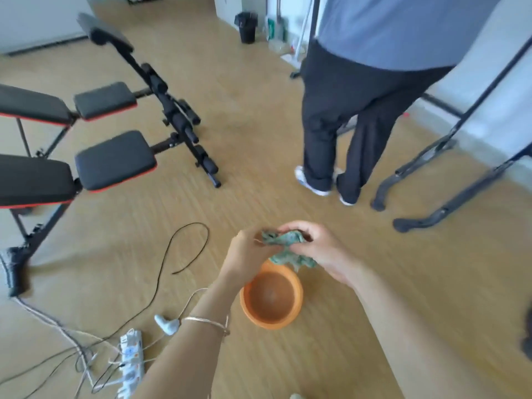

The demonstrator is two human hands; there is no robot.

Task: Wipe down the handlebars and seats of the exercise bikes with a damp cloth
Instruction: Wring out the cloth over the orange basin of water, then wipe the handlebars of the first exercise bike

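Both hands, my left hand [249, 250] and right hand [319, 249], grip the bunched green cloth [283, 240] directly above the orange basin [270, 324]; I judge the nearest padded seat [115, 159] lies ahead-left, well apart, nearer the left hand.

Two black padded exercise benches with red edging stand here, one nearer [37, 180] and one farther [34, 105]. There are two bare hands: the left hand [247, 251] and the right hand [319, 251]. One crumpled green cloth [285, 246]. One round orange plastic basin [299, 295]. One white power strip [131, 361]. One black waste bin [247, 27]. One thin gold bangle [207, 322]. One standing person in dark trousers [359, 96].
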